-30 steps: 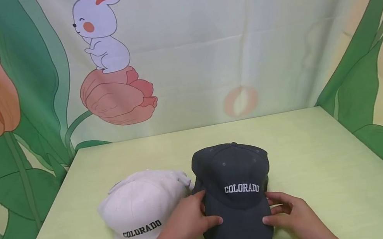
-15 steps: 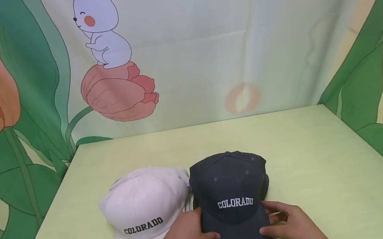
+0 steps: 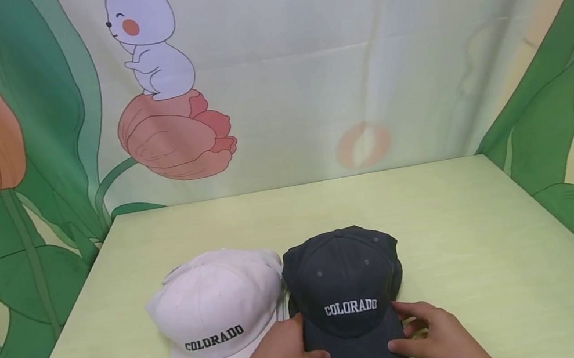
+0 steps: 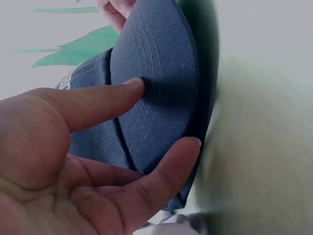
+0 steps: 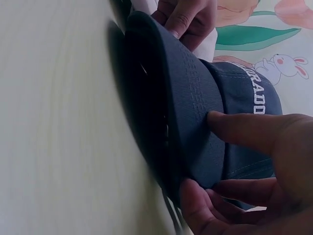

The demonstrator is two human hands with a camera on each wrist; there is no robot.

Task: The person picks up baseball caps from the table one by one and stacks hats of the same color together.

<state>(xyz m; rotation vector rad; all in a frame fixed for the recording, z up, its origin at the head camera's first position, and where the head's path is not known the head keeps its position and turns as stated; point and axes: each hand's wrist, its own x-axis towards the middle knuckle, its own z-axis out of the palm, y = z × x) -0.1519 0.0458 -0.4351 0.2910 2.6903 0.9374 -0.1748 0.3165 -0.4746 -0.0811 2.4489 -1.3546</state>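
Observation:
A navy baseball cap (image 3: 346,278) with white COLORADO lettering sits at the table's front, brim toward me. Dark edges show beneath its crown and brim, seemingly of another dark cap. My left hand (image 3: 284,351) pinches the brim's left side, thumb (image 4: 105,103) on top and fingers below. On the brim's other side, my right hand (image 3: 434,332) grips the edge the same way, as the brim (image 5: 190,98) in the right wrist view shows. To the left lies a white cap (image 3: 221,302) with black COLORADO lettering, partly covered by my left arm.
The pale green table (image 3: 455,225) extends behind and to the right of the caps. A cloth backdrop (image 3: 279,104) printed with a rabbit and tulips hangs along the table's far edge.
Both hands and the navy cap have come down and toward me, slightly left, mostly in the first half second. Its crown now stands closer to the white cap. The grip looks the same.

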